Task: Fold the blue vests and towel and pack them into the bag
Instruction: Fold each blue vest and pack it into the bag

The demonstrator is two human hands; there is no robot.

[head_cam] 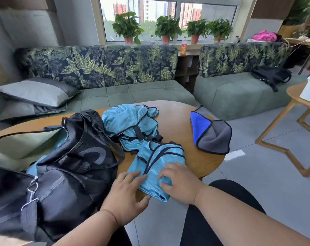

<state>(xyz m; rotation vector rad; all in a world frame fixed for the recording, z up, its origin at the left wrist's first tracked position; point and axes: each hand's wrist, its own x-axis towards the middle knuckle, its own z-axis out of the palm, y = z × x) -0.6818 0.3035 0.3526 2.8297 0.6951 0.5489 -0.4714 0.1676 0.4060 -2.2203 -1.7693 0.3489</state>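
Observation:
A folded light-blue vest (156,162) with dark trim lies at the near edge of the round wooden table (200,162). My left hand (127,192) grips its near left edge, thumb under the cloth. My right hand (179,180) presses on its right side with curled fingers. Behind it, more blue vests (131,123) lie crumpled in a heap. A blue and grey towel (212,134) sits loosely folded at the table's right edge. The black mesh bag (70,167) stands on the left of the table, a bit of blue cloth showing beside it.
A green sofa with leaf-print backs (101,63) and grey cushions (35,93) runs behind the table. A black backpack (271,75) lies on the right seat. A second wooden table (296,96) stands at right. Potted plants and bottles line the windowsill.

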